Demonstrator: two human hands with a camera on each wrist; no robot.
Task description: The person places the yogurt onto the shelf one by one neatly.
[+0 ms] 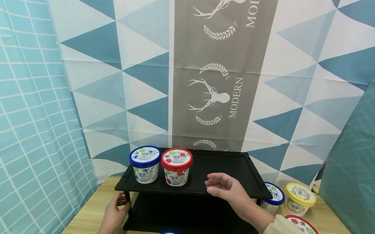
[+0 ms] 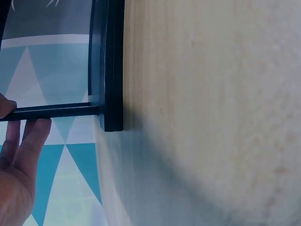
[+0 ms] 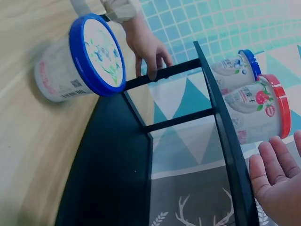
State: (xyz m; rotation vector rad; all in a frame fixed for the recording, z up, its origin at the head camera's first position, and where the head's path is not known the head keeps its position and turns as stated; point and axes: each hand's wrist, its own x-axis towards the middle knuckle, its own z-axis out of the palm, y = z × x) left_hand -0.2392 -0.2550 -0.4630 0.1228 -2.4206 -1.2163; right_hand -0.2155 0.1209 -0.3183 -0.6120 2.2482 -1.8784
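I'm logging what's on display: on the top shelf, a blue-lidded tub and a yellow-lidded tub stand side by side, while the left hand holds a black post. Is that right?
Not quite: beside the blue-lidded tub on the top shelf stands a red-lidded tub, not a yellow-lidded one, as the head view shows. The left hand does hold a black post.

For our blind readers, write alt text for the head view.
A person's left grip pinches a leg of a black two-tier shelf, while the empty right grip is raised near the top tier. A blue-lidded tub and a red-lidded tub stand side by side on that tier; more tubs stand on the wooden table.
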